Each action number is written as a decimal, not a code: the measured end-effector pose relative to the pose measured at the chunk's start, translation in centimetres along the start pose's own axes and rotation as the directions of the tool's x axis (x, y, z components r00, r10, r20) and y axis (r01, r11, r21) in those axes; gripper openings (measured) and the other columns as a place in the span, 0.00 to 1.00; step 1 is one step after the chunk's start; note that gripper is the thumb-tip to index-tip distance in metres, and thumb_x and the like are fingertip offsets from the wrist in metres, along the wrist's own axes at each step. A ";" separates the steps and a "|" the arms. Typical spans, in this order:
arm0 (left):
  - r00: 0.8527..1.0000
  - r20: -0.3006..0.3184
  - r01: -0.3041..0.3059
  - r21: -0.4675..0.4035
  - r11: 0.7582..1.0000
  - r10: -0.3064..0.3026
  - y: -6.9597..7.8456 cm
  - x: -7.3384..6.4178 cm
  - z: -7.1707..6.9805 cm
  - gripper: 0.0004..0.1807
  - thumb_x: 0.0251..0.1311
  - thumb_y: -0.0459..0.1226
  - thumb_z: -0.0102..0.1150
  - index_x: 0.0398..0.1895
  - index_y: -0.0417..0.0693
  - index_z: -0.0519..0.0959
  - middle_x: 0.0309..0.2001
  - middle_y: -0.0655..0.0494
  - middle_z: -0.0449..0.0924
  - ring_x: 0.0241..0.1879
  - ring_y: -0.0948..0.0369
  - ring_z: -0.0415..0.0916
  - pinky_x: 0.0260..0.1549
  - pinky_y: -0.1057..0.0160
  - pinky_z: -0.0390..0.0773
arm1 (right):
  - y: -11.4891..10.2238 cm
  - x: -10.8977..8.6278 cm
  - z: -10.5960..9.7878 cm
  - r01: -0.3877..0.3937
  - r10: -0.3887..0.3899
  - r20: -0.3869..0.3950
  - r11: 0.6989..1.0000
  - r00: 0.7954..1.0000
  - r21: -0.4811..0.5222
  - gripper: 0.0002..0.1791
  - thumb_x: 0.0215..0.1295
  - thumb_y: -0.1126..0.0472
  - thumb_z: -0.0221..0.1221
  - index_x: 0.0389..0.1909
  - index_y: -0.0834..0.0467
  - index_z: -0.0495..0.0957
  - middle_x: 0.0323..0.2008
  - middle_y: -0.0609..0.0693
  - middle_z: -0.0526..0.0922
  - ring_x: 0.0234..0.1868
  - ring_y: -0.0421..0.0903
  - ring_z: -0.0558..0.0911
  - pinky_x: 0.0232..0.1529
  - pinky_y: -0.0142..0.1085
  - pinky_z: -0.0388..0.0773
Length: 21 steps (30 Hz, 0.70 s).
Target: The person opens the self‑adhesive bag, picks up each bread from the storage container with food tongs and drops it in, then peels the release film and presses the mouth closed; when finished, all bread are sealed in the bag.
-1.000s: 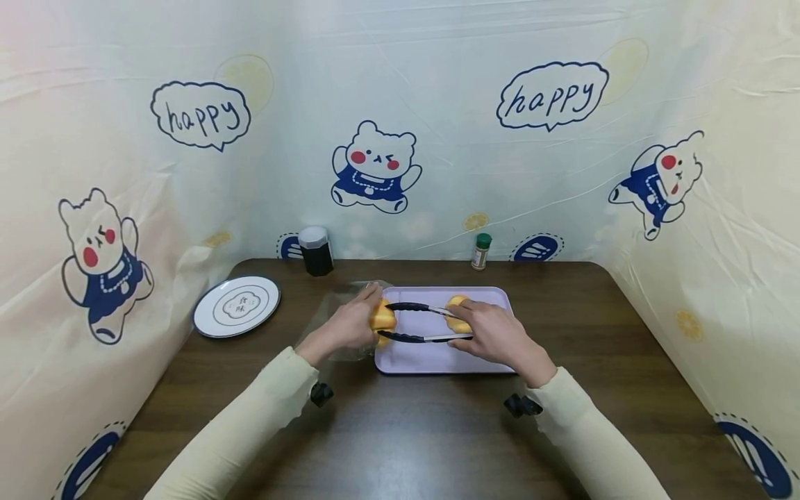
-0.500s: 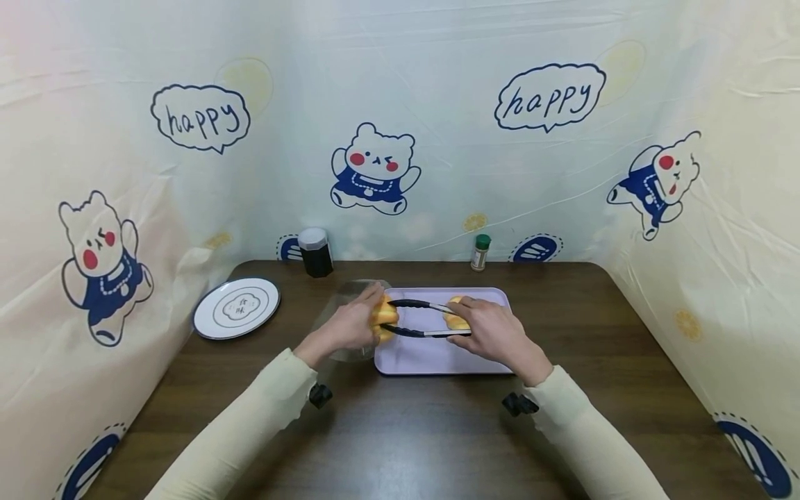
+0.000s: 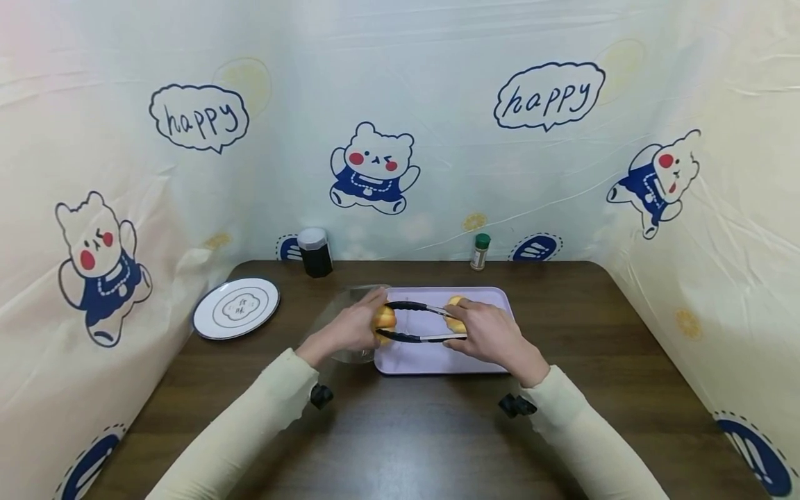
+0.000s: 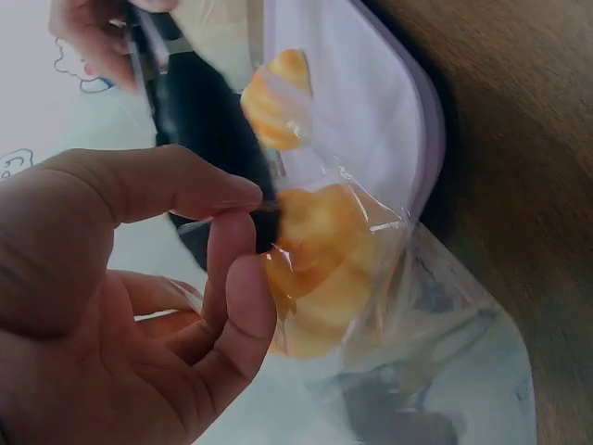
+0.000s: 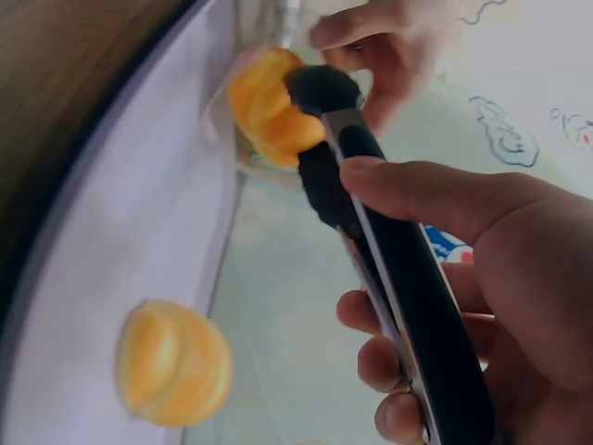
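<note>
Left hand (image 3: 353,325) over the left end of a lilac tray (image 3: 444,362), thumb and forefinger pinching the edge of a clear plastic bag (image 4: 454,343), other fingers bent. Right hand (image 3: 496,332) above the tray's right part, fingers and thumb wrapped round black-and-metal tongs (image 5: 412,278). Tong arms spread, dark tips at a yellow-orange bread roll (image 5: 264,104); how firmly they grip it, cannot tell. That roll sits at the bag's mouth, by the left hand, at the tray's left end; clear film lies across it in the left wrist view, though whether it is wholly inside is unclear. Second roll (image 5: 176,363) lies on the tray, below the right hand, partly hidden by it in the head view. Bag body spreads left of the tray over a dark wood table (image 3: 400,434). White plate (image 3: 236,310), dark rim, well apart at far left. Along the back edge: black jar (image 3: 317,258) with a pale lid, left; small green-capped bottle (image 3: 480,252), right. Cloth printed with bears (image 3: 450,167) behind.
</note>
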State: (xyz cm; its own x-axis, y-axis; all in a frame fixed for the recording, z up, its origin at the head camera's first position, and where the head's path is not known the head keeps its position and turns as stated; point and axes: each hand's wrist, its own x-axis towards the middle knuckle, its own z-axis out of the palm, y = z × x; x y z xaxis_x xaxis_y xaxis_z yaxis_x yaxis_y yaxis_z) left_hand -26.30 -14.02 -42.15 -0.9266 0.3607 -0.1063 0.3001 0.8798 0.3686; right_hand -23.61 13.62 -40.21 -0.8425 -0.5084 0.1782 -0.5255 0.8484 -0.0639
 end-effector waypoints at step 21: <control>1.000 -0.003 0.029 -0.013 1.000 -0.029 0.0 0.1 0.1 0.59 0.49 0.37 0.74 0.81 0.50 0.47 0.82 0.55 0.41 0.77 0.49 0.56 0.56 0.49 0.78 | 0.2 0.2 0.8 0.047 -0.048 -0.056 0.999 0.997 -0.021 0.32 0.55 0.41 0.70 0.60 0.50 0.80 0.49 0.50 0.86 0.42 0.46 0.85 0.41 0.43 0.85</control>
State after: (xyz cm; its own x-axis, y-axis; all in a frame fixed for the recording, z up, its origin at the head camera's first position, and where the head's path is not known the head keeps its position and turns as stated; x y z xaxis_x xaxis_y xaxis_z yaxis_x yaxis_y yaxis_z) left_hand -26.34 -13.94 -42.23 -0.9355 0.3344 -0.1142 0.2704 0.8856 0.3777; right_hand -23.93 13.58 -40.96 -0.8085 -0.5392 0.2359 -0.5615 0.8267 -0.0350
